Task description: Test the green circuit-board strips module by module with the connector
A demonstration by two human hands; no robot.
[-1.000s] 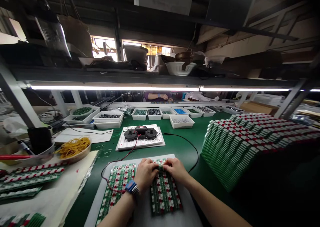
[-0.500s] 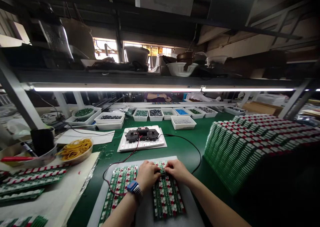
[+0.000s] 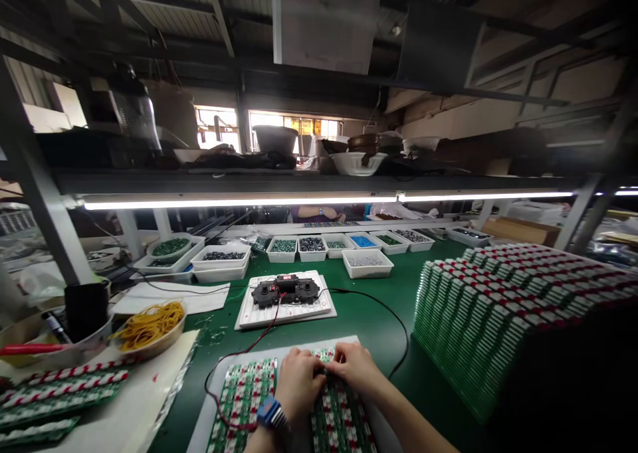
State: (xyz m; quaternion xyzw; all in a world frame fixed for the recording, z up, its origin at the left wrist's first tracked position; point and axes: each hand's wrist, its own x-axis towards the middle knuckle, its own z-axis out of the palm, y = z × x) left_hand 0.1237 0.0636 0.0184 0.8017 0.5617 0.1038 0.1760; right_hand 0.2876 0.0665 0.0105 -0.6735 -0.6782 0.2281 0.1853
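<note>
My left hand [image 3: 298, 381], with a blue watch at the wrist, and my right hand [image 3: 357, 365] rest close together on a green circuit board panel [image 3: 343, 420] studded with red and white parts. Both hands have their fingers curled down and pinched at the panel's top edge. What they pinch is too small to make out. A second similar panel [image 3: 242, 400] lies just left of it. Both panels sit on a grey mat [image 3: 209, 413] at the bench's near edge. A red and black wire [image 3: 234, 357] loops from the left panel toward a black fixture [image 3: 285, 289].
The black fixture sits on a white tray [image 3: 285, 309] behind the mat. Small white bins of parts [image 3: 313, 245] line the back. A tall slanted stack of boards [image 3: 498, 300] fills the right. A bowl of yellow rubber bands [image 3: 148, 323] and more boards [image 3: 60, 390] lie left. A person's hands show across the bench.
The camera has tilted upward, so my hands and the panels sit lower in the picture. My hands stay pinched together at the panel's top edge.
</note>
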